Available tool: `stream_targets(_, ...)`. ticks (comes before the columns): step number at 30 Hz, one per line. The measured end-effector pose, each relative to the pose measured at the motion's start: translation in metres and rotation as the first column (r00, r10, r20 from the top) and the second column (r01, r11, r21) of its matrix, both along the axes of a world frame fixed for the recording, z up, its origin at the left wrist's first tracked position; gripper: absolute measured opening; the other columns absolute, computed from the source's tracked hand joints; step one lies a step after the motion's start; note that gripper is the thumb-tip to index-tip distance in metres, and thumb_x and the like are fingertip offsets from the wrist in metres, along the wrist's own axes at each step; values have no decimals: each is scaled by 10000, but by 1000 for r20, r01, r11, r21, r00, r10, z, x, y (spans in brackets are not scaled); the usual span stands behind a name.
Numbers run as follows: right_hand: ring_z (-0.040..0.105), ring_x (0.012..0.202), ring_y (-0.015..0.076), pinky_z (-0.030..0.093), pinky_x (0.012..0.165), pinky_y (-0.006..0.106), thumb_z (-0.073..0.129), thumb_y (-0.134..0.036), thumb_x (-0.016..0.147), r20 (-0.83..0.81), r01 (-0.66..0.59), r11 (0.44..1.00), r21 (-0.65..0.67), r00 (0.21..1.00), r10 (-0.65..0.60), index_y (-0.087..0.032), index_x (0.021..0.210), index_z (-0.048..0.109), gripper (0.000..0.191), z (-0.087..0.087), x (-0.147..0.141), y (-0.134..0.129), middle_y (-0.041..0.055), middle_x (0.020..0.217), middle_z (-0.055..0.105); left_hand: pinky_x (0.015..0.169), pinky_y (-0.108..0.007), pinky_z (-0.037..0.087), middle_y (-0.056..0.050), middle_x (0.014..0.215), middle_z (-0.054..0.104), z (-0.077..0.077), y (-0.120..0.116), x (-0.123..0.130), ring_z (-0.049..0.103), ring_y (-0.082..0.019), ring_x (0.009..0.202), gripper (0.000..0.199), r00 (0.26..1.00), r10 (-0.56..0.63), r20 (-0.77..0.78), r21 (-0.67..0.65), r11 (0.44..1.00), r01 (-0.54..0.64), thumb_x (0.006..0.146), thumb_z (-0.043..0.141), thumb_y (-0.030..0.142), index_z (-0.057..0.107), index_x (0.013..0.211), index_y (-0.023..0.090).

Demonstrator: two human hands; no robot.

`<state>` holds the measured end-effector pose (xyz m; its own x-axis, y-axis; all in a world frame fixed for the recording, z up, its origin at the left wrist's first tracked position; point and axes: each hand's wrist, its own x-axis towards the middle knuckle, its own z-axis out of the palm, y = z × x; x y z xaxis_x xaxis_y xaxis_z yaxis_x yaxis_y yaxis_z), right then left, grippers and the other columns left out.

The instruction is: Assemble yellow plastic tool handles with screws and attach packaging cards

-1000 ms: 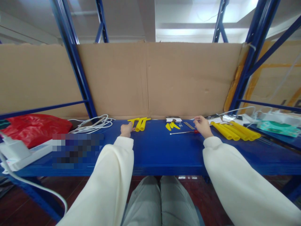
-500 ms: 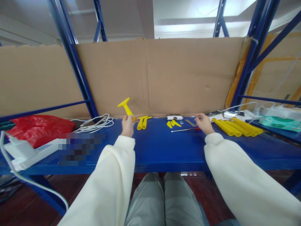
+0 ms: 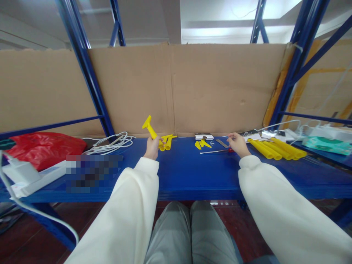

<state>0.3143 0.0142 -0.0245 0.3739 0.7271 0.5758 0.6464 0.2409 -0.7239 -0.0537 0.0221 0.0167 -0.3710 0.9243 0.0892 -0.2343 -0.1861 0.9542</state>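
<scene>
By the left hand (image 3: 152,148), as it is seen in the head view, a yellow T-shaped piece (image 3: 151,129) is grasped near its lower end, above the far part of the blue table (image 3: 192,172). Its crossbar is pointed upward and somewhat to the left; it is probably held by the stem because this part is narrow enough to be enclosed by the fingers. Just to the right of this hand, two similar yellow pieces (image 3: 168,143) are laid side by side, perhaps so that each can be taken alone.

With bent fingers, the right hand (image 3: 238,145) is placed at the red handle of a screwdriver (image 3: 214,151). Whether the handle is gripped or only touched cannot be told, since it is partly covered by the hand. The shaft is pointed to the left, so the handle is kept on the side of this hand.

Between the hands, flat yellow pieces (image 3: 198,145), tiny light parts (image 3: 212,143) and a metal strip (image 3: 222,143) are set close together, near a small box (image 3: 204,136); it seems that they are grouped by kind. To the right, yellow tubes (image 3: 288,147) are lined up in a row, by which rolling may be limited.
</scene>
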Motion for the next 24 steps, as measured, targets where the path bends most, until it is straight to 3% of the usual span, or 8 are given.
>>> stream_targets(4,677,794,231,550,838,404,549,-174,699,24,17,1000,-24,1000,-16,-186,837,633,163,-1,3,2,63,768,703,441,-192,393,51,532,541,-2,-1,-1,496,-86,401,184,1000,-13,-19,-35,999,13,613,517,59,469,736,187)
stream_targets(9,689,859,237,530,901,394,538,-140,713,66,67,994,-90,996,-61,-169,844,665,185,1,-1,0,93,839,734,429,-168,382,78,534,565,-5,0,3,501,-79,404,206,992,-117,-47,121,985,122,628,553,110,460,786,204)
stream_targets(13,692,903,241,522,916,378,526,-121,736,99,96,986,-138,992,-83,-145,898,692,233,5,-6,-4,112,911,748,420,-168,378,94,462,506,-8,1,6,468,-74,384,214,973,-180,-141,155,967,202,656,635,156,465,778,201)
stream_targets(18,688,927,236,513,901,341,527,-107,760,159,136,971,-196,982,-105,-137,966,710,277,7,-7,-7,111,956,751,439,-185,403,76,514,578,-10,-2,8,493,-85,392,270,949,-265,-168,203,933,297,722,669,222,492,923,191)
stream_targets(24,691,1011,243,498,893,319,569,-108,782,295,269,897,-350,941,-168,-179,1021,724,294,7,-7,-8,89,1013,757,488,-194,420,35,677,672,-11,-3,9,559,-91,495,294,885,-358,-298,174,891,419,670,712,218,547,913,193)
